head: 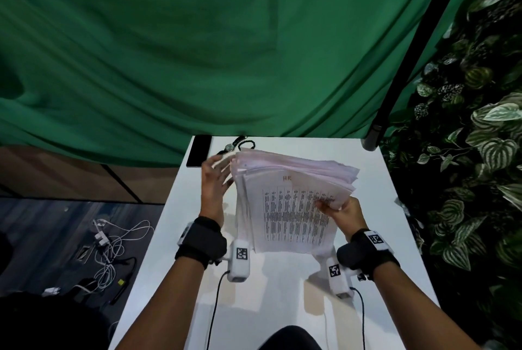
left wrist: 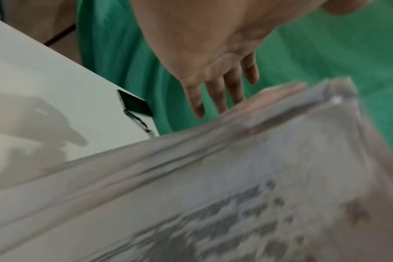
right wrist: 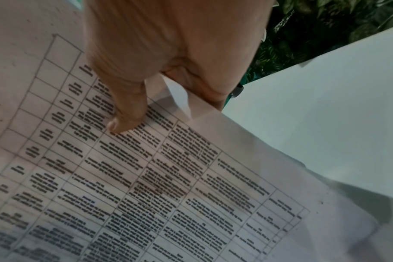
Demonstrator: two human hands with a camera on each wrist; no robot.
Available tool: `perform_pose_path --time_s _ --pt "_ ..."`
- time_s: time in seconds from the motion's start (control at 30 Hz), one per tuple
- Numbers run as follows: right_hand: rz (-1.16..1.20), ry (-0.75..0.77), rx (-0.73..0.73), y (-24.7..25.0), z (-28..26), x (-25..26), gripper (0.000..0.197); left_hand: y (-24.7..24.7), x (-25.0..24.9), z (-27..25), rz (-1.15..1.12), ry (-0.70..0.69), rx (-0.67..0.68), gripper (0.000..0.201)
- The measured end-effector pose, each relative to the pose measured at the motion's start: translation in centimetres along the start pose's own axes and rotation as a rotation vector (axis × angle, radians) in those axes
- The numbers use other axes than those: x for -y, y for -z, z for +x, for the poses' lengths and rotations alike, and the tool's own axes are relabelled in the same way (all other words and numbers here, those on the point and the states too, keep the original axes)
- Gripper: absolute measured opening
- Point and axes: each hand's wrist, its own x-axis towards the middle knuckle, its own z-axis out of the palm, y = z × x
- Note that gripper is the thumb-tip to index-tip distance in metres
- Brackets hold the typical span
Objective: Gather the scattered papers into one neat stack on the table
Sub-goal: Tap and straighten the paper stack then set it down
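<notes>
A thick stack of printed papers stands tilted on its lower edge on the white table; the top sheet shows a table of text. My right hand pinches the stack's right edge, thumb on the printed sheet, fingers behind it. My left hand is at the stack's left edge with straight fingers, gripping nothing; the papers are blurred in the left wrist view, so I cannot tell whether the fingertips touch them.
A black phone lies at the table's far left corner, with a wristwatch and a bead bracelet beside it. Green cloth hangs behind. A black pole and leafy wall stand right. Cables lie on the floor left.
</notes>
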Motion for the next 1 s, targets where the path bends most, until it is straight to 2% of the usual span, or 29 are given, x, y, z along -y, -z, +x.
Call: perform_pose_path --time_s 0.03,0.1,0.23,0.27,0.3,0.4,0.5,0.67,0.73,0.83,0.87,0.93,1.0 --pt "-0.006 0.001 0.022 -0.1 -0.2 0.4 0.061 -0.3 0.6 -0.3 0.009 0.038 0.009 0.084" --pt "-0.025 0.043 0.104 -0.3 -0.5 1.6 0.046 -1.3 1.6 -1.0 0.06 0.061 0.044 0.096" --pt "-0.032 0.204 0.15 -0.4 -0.2 3.8 0.046 -2.4 1.7 -1.1 0.124 0.103 0.026 0.124" --pt "-0.025 0.234 0.149 -0.4 -0.1 4.1 0.046 -2.3 1.6 -1.1 0.133 0.124 0.013 0.123" --pt "-0.027 0.243 0.145 -0.5 0.1 4.1 0.047 -2.2 1.6 -1.1 0.15 0.14 0.008 0.117" --pt "-0.006 0.202 0.102 -1.2 0.1 3.9 0.04 -2.2 2.3 -1.0 0.2 0.121 0.053 0.058" --pt "-0.004 0.189 -0.002 -2.0 -0.3 4.1 0.026 -2.4 2.6 -0.9 0.24 0.071 0.019 0.035" --pt "0.013 0.302 -0.212 -4.0 -2.0 7.2 0.019 -4.5 0.1 -0.9 0.286 -0.082 -0.062 0.028" --pt "0.05 0.375 -0.238 -4.7 -2.8 9.1 0.02 -5.7 -2.1 -1.3 0.322 -0.163 -0.116 0.029" --pt "0.243 0.46 -0.247 -5.5 -3.6 10.6 0.035 -7.2 -4.1 -2.2 0.312 -0.318 -0.122 0.035" --pt "0.28 0.479 -0.253 -5.6 -3.7 10.7 0.035 -7.4 -4.1 -2.5 0.299 -0.34 -0.119 0.035" --pt "0.217 0.473 -0.256 -5.7 -3.5 9.8 0.027 -7.2 -2.7 -2.8 0.313 -0.306 -0.118 0.032" --pt "0.084 0.352 -0.228 -5.6 -3.0 7.5 0.025 -6.3 -0.1 -2.6 0.381 -0.18 -0.116 0.03"
